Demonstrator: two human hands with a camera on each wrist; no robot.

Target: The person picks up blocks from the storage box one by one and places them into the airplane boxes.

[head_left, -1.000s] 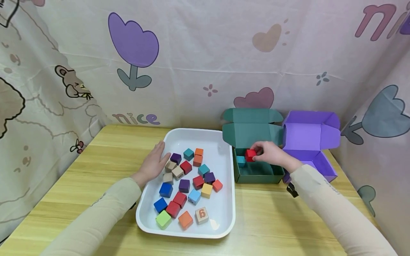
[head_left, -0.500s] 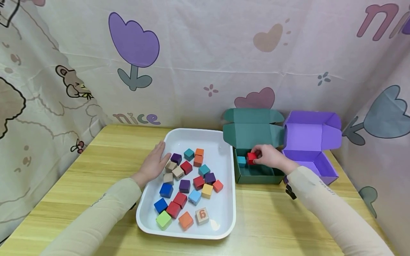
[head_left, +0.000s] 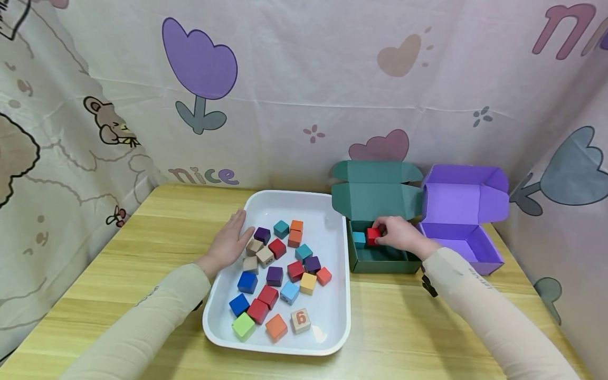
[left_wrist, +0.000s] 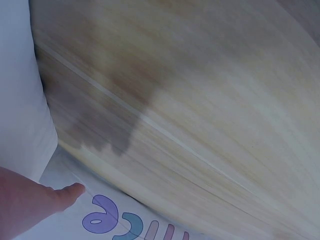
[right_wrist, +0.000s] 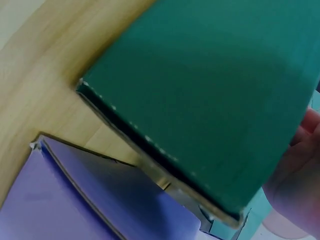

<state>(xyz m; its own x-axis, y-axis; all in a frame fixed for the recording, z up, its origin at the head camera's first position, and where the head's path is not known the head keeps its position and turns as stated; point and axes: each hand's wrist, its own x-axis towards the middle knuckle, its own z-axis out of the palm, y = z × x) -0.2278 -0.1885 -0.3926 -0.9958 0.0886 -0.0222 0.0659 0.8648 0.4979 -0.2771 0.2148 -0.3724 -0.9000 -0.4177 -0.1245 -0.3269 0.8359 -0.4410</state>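
1. Your right hand reaches over the green box with its fingers closed in a pinch on the red cube; coming from above and the right seems to keep your forearm off the box's front wall.
2. The red cube is inside the green box, toward its back left, just beside a blue cube. Holding it that close probably saves floor space; whether the two touch, or it bears on the floor, you cannot tell.
3. Your left hand lies along the left rim of the white tray, fingers straight and gripping nothing, likely to steady it.
4. The loose cubes lie scattered in the tray, whose rim presumably keeps them off the bench.
5. The green lid is folded back, which leaves your reach unobstructed.
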